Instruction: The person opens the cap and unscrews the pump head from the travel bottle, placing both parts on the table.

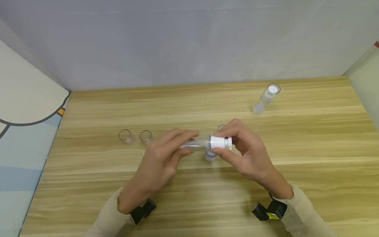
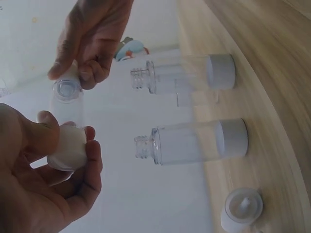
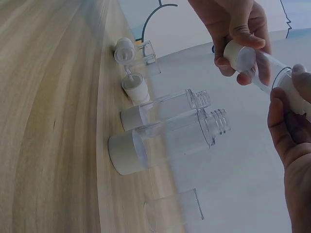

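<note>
A clear bottle (image 1: 196,144) lies sideways in the air between both hands. My left hand (image 1: 161,158) grips its bottom end, with fingers round the white base (image 2: 70,148). On the bottle's other end sits a white pump top (image 1: 218,142), pinched between thumb and fingers of my right hand (image 1: 248,153). The right wrist view shows the pump top at the bottle's mouth, partly hidden by the fingers. Below the held bottle, two clear bottles with white bases, one nearer (image 3: 170,138) and one farther (image 3: 155,109), stand upright with bare threaded necks.
Two clear caps, one left (image 1: 126,136) and one beside it (image 1: 145,136), stand left of the hands. Two loose white pump tops, one upper (image 3: 125,51) and one lower (image 3: 135,87), rest on the wooden table (image 1: 88,197). An assembled bottle (image 1: 265,98) stands at the back right.
</note>
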### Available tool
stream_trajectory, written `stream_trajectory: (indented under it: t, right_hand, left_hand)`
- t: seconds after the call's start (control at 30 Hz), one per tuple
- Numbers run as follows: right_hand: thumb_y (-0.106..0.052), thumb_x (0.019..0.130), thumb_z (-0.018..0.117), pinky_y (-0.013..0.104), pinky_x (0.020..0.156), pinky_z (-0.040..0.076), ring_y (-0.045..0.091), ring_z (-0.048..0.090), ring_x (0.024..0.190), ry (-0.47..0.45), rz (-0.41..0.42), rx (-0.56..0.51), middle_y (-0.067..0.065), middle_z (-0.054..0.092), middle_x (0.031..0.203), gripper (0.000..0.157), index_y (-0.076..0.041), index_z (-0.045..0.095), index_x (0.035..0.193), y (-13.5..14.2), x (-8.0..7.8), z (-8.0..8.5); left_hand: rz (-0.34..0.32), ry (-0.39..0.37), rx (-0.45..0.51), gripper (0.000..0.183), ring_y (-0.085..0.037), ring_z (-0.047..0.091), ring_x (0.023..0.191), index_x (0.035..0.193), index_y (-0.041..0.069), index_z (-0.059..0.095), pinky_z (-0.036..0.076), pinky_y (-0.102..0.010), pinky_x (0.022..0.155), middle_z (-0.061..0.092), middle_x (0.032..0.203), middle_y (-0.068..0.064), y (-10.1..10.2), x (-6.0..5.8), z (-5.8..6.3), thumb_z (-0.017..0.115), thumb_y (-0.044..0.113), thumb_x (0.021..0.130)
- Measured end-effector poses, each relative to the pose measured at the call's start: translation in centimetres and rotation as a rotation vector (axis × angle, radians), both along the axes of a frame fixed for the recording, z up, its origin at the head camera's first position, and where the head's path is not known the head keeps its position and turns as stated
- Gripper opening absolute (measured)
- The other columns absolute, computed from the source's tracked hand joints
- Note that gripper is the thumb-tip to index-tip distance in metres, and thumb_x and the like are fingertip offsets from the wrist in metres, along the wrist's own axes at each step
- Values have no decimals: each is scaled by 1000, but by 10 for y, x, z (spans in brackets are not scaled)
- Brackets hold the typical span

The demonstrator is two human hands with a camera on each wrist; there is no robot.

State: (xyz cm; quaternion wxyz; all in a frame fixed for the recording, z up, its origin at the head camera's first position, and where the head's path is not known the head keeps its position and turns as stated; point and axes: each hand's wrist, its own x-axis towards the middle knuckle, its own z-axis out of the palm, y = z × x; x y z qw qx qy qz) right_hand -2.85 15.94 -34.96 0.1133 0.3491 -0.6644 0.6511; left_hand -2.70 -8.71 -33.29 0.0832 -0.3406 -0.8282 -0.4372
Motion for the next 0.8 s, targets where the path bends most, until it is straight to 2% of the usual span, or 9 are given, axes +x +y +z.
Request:
stream_trajectory:
  t: [0.2, 0.37, 0.43, 0.53, 0.7, 0.8]
  right_hand:
    - [-18, 99, 72, 15, 75, 60, 10, 62, 96, 64, -42, 56, 16, 61, 100, 32, 11, 64, 109, -1, 1, -1]
    - [-21, 100, 71, 14, 77, 60, 10, 62, 97, 112, -84, 102, 16, 62, 100, 32, 10, 64, 106, -2, 3, -1]
    - [-22, 101, 70, 14, 78, 59, 10, 62, 98, 128, -98, 123, 16, 62, 100, 32, 10, 64, 106, -1, 4, -1]
    - [-22, 102, 69, 14, 81, 60, 10, 62, 102, 126, -109, 142, 17, 62, 103, 33, 10, 64, 108, 0, 4, 0]
    - [-17, 100, 71, 18, 87, 61, 11, 61, 109, 47, -96, 154, 19, 61, 112, 32, 10, 62, 115, 2, 4, 3]
    - [-3, 95, 74, 18, 88, 60, 12, 61, 110, -25, -90, 170, 19, 61, 116, 29, 9, 62, 119, 3, 5, 5]
  left_hand:
    - [27, -106, -6, 38, -19, 72, 103, 131, 9, 72, 63, -31, 83, 75, 123, -7, 1, 1, 5, 72, 4, 93]
    - [61, -213, -58, 38, -17, 71, 109, 131, 14, 73, 62, -37, 89, 74, 128, -4, 0, 2, 10, 71, 6, 94]
    - [67, -228, -69, 38, -17, 71, 111, 131, 15, 73, 61, -37, 91, 74, 129, -3, 0, 2, 10, 71, 7, 95]
    - [53, -170, -41, 38, -18, 73, 109, 131, 12, 73, 62, -35, 90, 75, 125, -5, 1, 1, 8, 73, 7, 93]
    - [43, 58, 5, 42, -23, 74, 105, 130, 6, 72, 64, -34, 87, 75, 120, -12, 2, -1, -1, 79, 5, 88]
    - [63, 179, -2, 43, -26, 72, 109, 132, 7, 70, 63, -36, 92, 73, 122, -13, 2, -1, -4, 79, 7, 89]
